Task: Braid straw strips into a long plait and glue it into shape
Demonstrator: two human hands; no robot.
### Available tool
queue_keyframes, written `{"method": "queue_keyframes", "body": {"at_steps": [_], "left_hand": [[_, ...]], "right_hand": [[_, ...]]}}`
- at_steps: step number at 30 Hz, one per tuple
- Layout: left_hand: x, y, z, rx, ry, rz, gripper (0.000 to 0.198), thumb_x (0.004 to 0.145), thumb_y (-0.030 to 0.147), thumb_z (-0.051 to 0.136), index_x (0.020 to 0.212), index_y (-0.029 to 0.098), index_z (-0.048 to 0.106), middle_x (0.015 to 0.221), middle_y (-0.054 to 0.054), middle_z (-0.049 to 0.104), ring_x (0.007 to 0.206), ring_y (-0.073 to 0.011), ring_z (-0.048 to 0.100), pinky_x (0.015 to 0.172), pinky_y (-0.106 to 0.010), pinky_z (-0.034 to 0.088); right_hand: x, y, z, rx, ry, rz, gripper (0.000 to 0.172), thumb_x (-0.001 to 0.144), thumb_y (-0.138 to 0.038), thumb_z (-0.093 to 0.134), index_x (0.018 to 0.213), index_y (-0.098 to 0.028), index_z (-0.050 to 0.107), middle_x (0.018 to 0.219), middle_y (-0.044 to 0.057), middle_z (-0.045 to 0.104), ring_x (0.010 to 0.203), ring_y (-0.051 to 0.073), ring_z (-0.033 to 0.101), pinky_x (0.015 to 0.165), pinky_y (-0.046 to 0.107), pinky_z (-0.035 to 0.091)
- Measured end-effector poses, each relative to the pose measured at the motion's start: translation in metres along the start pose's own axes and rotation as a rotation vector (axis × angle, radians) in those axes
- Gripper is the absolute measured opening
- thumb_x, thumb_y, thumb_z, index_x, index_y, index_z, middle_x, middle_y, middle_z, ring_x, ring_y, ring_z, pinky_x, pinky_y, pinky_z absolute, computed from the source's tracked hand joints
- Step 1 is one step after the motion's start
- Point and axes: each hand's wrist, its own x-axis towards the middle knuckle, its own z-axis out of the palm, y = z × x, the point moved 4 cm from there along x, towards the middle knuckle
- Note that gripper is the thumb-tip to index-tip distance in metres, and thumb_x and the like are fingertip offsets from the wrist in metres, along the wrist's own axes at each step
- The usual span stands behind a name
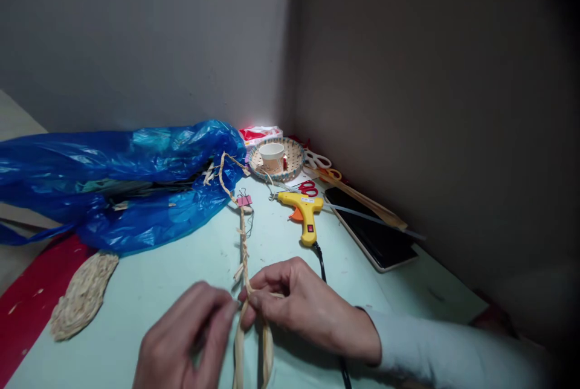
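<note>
A thin braid of pale dried plant fibre (244,250) runs from a pink binder clip (244,200) down toward me. My right hand (303,304) pinches the braid's lower end between thumb and fingers, where it parts into loose fibre strands (267,347). Beside it on the left is my left hand (185,334), fingers curled and thumb against the forefinger, close to one strand. What sits in that pinch, if anything, is hidden and slightly blurred. The braid's far end bends past the clip toward a blue plastic bag (181,220).
A yellow glue gun (309,214) with a black cord lies beyond my right hand, near a dark phone-like device (376,235) and red-handled scissors (308,188). A woven basket (296,162) holds a paper cup (272,159). An oval coiled fibre piece (84,298) rests at left.
</note>
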Motion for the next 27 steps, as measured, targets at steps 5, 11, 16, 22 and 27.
{"method": "queue_keyframes", "body": {"at_steps": [5,11,16,22,27], "left_hand": [[0.009,-0.016,0.027,-0.733,-0.371,-0.625,0.022,0.086,0.043,0.061,0.093,0.021,0.061,0.076,0.001,0.065,0.075,-0.0166,0.060,0.073,-0.025,0.047],[-0.003,-0.023,0.049,-1.062,-0.385,-0.827,0.032,0.077,0.046,0.072,0.084,0.018,0.057,0.058,0.007,0.050,0.044,-0.0035,0.024,0.041,-0.017,0.019],[-0.004,-0.031,0.044,-0.800,-0.411,-0.750,0.034,0.079,0.052,0.066,0.079,0.019,0.058,0.051,0.010,0.039,0.039,-0.0045,0.025,0.038,-0.019,0.017],[0.002,-0.024,0.037,-0.634,-0.306,-0.729,0.026,0.071,0.039,0.073,0.062,0.016,0.067,0.056,0.001,0.057,0.059,-0.0134,0.051,0.056,-0.021,0.039],[-0.007,-0.025,0.043,-0.844,-0.325,-0.931,0.043,0.066,0.054,0.076,0.081,0.014,0.073,0.049,0.006,0.046,0.040,-0.0040,0.025,0.042,-0.020,0.014]], "right_hand": [[-0.003,0.000,0.000,-0.046,-0.054,-0.082,0.014,0.088,-0.022,0.052,0.081,-0.014,0.061,0.071,0.003,0.067,0.064,0.013,0.058,0.065,0.023,0.043],[-0.006,-0.003,-0.006,-0.411,-0.037,-0.140,0.015,0.093,-0.023,0.047,0.089,-0.017,0.061,0.078,0.003,0.069,0.072,0.016,0.062,0.065,0.023,0.043],[-0.018,-0.017,-0.007,-0.887,0.008,-0.176,0.019,0.095,-0.024,0.043,0.085,-0.018,0.059,0.074,0.004,0.068,0.066,0.016,0.059,0.058,0.024,0.038],[-0.028,-0.012,0.010,-1.305,-0.079,-0.545,0.010,0.086,-0.013,0.050,0.087,-0.015,0.059,0.069,0.001,0.064,0.053,0.015,0.053,0.049,0.030,0.033],[-0.030,-0.006,0.024,-1.479,-0.074,-0.989,0.026,0.090,-0.006,0.039,0.078,-0.014,0.060,0.065,0.003,0.060,0.051,0.016,0.050,0.040,0.031,0.032]]}}
